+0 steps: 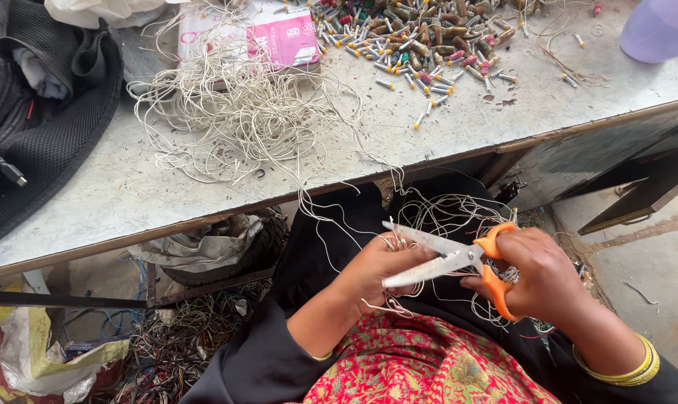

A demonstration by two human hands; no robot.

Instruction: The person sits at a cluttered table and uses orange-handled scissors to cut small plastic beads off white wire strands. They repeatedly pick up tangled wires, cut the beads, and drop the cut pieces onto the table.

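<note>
- Thin white wires, a small bundle of looped ends, too many and too fine to count, pinched in the left hand over the lap, just below the table edge.
- Left hand curled nearly closed around that bundle, fingers wrapped tight, loose strands trailing up toward the table and down across the dark cloth.
- One pair of scissors, orange handles, two silver blades spread open in a narrow V, tips pointing left and lying right against the left hand's knuckles and the wire loops.
- Right hand clenched through the orange handle loops, thumb in the upper loop, fingers in the lower one; two yellow-green bangles on that wrist.
- One large tangled heap of the same white wire spread on the grey table, strands spilling over the front edge down to the hands.
- One scattered pile of small cylindrical components at the far side of the table, several dozen at least, exact count impossible, with red, blue, yellow and pink tips.
- One pink and white box beside the heap, partly under the wires.
- One lavender container at the far right corner.
- One dark padded bag at the left end of the table.
</note>
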